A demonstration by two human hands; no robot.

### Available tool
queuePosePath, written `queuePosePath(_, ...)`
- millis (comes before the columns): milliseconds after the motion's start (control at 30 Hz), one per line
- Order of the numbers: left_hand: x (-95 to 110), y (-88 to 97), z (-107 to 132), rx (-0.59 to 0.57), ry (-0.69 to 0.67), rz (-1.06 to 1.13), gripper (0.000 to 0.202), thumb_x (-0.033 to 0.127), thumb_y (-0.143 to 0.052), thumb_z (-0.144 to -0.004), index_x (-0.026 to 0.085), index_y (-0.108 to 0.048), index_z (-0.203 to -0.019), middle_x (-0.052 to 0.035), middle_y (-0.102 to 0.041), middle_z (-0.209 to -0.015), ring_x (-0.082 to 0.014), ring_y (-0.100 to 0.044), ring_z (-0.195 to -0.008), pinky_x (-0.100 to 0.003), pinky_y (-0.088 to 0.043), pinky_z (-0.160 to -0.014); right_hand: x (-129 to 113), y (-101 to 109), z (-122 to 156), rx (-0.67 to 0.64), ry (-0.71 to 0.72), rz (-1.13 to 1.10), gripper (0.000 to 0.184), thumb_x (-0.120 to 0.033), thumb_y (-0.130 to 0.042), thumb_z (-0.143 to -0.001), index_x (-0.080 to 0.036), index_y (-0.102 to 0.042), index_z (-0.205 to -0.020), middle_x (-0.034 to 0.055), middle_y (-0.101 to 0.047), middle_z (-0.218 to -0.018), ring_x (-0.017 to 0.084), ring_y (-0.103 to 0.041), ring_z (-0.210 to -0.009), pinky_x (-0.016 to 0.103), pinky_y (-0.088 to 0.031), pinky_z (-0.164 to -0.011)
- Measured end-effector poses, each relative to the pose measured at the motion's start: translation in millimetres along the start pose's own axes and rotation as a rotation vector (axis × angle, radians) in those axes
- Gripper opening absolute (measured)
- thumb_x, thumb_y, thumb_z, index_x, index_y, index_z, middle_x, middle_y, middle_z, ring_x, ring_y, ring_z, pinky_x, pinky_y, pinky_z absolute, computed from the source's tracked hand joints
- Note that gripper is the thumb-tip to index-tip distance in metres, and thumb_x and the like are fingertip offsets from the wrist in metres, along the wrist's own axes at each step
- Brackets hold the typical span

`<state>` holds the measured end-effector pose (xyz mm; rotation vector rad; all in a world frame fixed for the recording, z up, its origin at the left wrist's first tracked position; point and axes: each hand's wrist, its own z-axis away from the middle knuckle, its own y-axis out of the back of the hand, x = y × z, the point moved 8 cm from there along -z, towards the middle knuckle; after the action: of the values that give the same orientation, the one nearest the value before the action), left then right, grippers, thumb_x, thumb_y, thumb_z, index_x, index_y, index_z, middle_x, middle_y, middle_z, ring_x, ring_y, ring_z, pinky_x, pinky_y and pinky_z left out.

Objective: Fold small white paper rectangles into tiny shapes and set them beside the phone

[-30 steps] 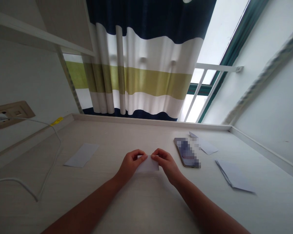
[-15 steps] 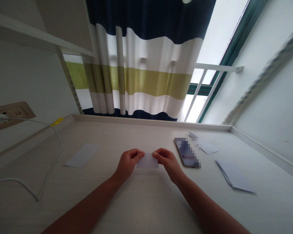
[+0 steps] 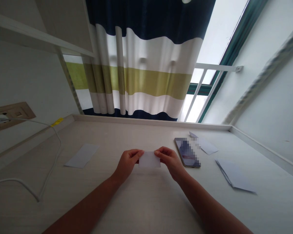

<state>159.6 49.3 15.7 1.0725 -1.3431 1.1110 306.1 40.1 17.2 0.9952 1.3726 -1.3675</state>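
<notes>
A small folded white paper [image 3: 149, 160] is held upright just above the pale desk [image 3: 141, 201], near its middle. My left hand [image 3: 128, 163] pinches its left edge with fingers curled. My right hand [image 3: 169, 161] pinches the right edge the same way. Both forearms reach in from the bottom of the view.
A phone [image 3: 187, 152] lies just right of my right hand. Behind it rests a white paper piece [image 3: 206, 145], and a stack of white sheets [image 3: 234, 176] lies further right. Another white slip [image 3: 82, 155] and a white cable [image 3: 48, 169] lie on the left. A striped curtain [image 3: 141, 61] hangs behind the desk.
The paper has been raised from lying on the desk to standing upright between my fingers. Both hands have shifted slightly upward and stayed close together.
</notes>
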Motion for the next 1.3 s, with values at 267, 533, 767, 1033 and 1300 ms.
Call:
queuePosePath(267, 3, 5.8, -2, 0.052, -0.016, 0.017, 0.026, 0.038, -0.063, -0.064, 0.012, -0.064, -0.063, 0.0004, -0.058, -0.057, -0.0121, -0.052, -0.056, -0.025, -0.046, -0.057, 3, 1, -1, 0.004, -0.018, -0.003, 0.019, -0.031, -0.07, -0.059, -0.014, -0.066, -0.066, 0.0007, -0.061, -0.065, 0.012, -0.053, -0.063, 0.027, -0.042, -0.062)
queuePosePath(533, 2, 6.7, -2, 0.07, -0.029, 0.018, 0.025, 0.037, -0.064, -0.064, 0.012, -0.065, -0.064, 0.0009, -0.058, -0.056, -0.012, -0.053, -0.054, -0.024, -0.047, -0.055, 3, 3, -2, 0.024, 0.004, 0.013, 0.021, -0.033, -0.07, -0.059, -0.014, -0.066, -0.065, 0.0003, -0.06, -0.063, 0.01, -0.053, -0.061, 0.025, -0.043, -0.059)
queuePosePath(767, -4, 6.3, -2, 0.095, 0.004, 0.095, 0.025, 0.036, -0.064, -0.064, 0.011, -0.068, -0.071, -0.0003, -0.06, -0.058, -0.0138, -0.056, -0.058, -0.027, -0.049, -0.057, 12, -5, 0, -0.018, -0.078, 0.046, 0.031, -0.032, -0.071, -0.058, -0.017, -0.061, -0.083, 0.0012, -0.063, -0.071, 0.014, -0.058, -0.067, 0.027, -0.046, -0.06)
queuePosePath(1033, -4, -3.2, 0, 0.002, 0.026, 0.145, 0.024, 0.033, -0.061, -0.067, 0.01, -0.064, -0.065, -0.002, -0.059, -0.061, -0.0145, -0.057, -0.061, -0.03, -0.052, -0.059, 5, -2, -1, -0.013, 0.012, 0.082, 0.023, -0.027, -0.068, -0.058, -0.015, -0.059, -0.075, 0.0003, -0.062, -0.069, 0.012, -0.056, -0.063, 0.026, -0.046, -0.058)
queuePosePath(1300, -7, -8.5, -2, -0.078, 0.006, -0.038, 0.019, 0.03, -0.063, -0.066, 0.011, -0.064, -0.068, -0.0023, -0.06, -0.063, -0.013, -0.055, -0.06, -0.022, -0.048, -0.05, 5, -5, 0, -0.013, 0.023, 0.136, 0.031, -0.024, -0.067, -0.059, -0.016, -0.054, -0.085, -0.0018, -0.06, -0.064, 0.013, -0.056, -0.06, 0.028, -0.047, -0.058)
